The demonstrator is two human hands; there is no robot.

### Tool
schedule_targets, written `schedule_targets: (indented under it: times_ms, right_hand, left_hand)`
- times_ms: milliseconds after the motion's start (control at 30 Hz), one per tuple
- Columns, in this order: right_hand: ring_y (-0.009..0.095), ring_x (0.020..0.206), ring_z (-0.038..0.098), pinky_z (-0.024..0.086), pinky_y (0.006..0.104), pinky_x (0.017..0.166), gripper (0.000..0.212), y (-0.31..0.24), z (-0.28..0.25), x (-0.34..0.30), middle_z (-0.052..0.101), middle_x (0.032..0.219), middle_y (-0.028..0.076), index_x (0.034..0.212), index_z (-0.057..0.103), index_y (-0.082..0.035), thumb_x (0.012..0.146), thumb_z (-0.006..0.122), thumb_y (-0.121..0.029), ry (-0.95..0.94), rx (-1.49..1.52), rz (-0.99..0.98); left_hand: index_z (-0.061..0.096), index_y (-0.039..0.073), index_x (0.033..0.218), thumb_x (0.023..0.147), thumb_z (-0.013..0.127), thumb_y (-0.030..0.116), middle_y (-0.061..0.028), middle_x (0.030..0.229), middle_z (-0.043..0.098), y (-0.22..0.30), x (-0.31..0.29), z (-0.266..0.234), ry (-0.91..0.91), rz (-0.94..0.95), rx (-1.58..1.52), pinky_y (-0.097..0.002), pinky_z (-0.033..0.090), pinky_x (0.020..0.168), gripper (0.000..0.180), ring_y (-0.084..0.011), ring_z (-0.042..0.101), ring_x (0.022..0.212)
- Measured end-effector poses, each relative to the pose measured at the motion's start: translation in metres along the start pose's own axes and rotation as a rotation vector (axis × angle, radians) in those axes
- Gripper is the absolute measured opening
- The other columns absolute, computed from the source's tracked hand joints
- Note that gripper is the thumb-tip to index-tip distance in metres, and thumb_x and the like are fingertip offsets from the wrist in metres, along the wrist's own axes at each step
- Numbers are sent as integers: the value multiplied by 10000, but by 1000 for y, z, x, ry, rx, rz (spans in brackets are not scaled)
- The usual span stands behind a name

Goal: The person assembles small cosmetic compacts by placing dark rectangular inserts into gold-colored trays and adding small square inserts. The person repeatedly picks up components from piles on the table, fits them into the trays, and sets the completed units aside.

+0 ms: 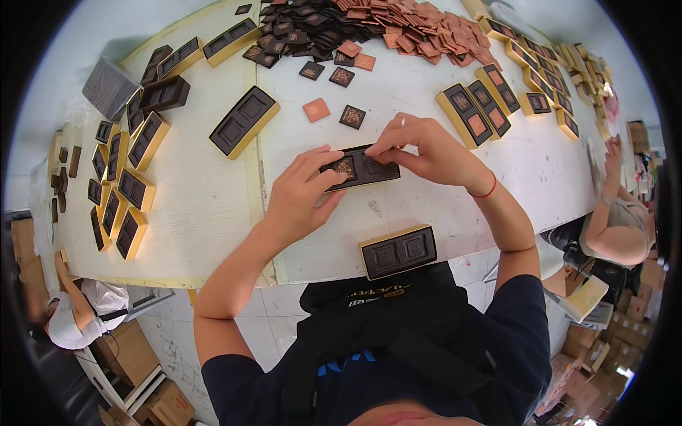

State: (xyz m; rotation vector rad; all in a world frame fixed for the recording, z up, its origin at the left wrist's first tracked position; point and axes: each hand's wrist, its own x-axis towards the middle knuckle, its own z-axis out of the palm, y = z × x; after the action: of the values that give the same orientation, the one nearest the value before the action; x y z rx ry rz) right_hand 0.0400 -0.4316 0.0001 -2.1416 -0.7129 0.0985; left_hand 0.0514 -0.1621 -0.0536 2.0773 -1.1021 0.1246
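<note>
Two-compartment gold-sided box (364,170), lying slightly askew on the white table (206,206), directly before the wearer. Left hand (302,192) spread across the left end, fingers and thumb clamped on the box, presumably to steady it; ornamented dark square (346,165) in the left compartment, partly beneath a finger. Right hand (423,145) gathered over the right compartment; fingertip closure and anything between impossible to tell. Beyond the box, loose copper square (316,109) and loose dark square (352,116), with dark heap (305,32) and copper heap (433,30) behind, probably so placed for easy reach. At right, filled boxes (465,113); at left, apparently unfilled boxes (244,121), likely separated to prevent mixing. Markings: ornament on squares, too small for reading; pale and gold lettering on black apron (419,312), broken by folds.
</note>
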Motion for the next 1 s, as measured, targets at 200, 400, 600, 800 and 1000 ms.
schedule_targets:
  times_ms: [200, 400, 600, 800, 1000]
  right_hand:
    - [195, 901, 647, 537, 317, 783, 463, 5, 10, 6, 730, 923, 59, 1281, 647, -77, 838, 725, 32, -26, 24, 159]
    - [282, 1187, 628, 530, 346, 944, 478, 17, 36, -26, 724, 1157, 75, 1304, 641, -71, 843, 730, 20, 102, -219, -131]
    - [329, 1326, 525, 457, 442, 1054, 475, 23, 33, -39, 694, 1254, 35, 1289, 661, -116, 829, 759, -53, 209, -237, -207]
    - [331, 1344, 498, 432, 442, 1085, 495, 20, 25, -43, 646, 1335, 79, 1290, 655, -78, 813, 788, -90, 78, -392, -237]
    - [325, 1187, 561, 453, 414, 1014, 543, 17, 37, -23, 601, 1302, 101, 1263, 630, -91, 761, 823, -170, 64, -203, -119]
  left_hand:
    - [694, 72, 977, 741, 817, 34, -91, 1284, 647, -1, -1, 1, -2, 2, 4, -397, 569, 888, 268, -342, 580, 1253]
    - [680, 87, 954, 738, 811, 47, -67, 1258, 650, -1, 1, 3, 29, 31, 30, -383, 569, 868, 255, -324, 596, 1231]
    - [681, 83, 975, 735, 820, 34, -87, 1277, 647, -1, -1, 2, 8, 6, 14, -392, 579, 867, 281, -338, 585, 1248]
    - [684, 91, 969, 725, 831, 52, -77, 1266, 649, -1, -1, 5, 16, -3, 14, -390, 584, 852, 287, -326, 596, 1235]
    - [704, 92, 1028, 724, 865, 141, -72, 1256, 665, -9, 9, -13, 86, 60, 0, -442, 500, 1009, 347, -298, 621, 1201]
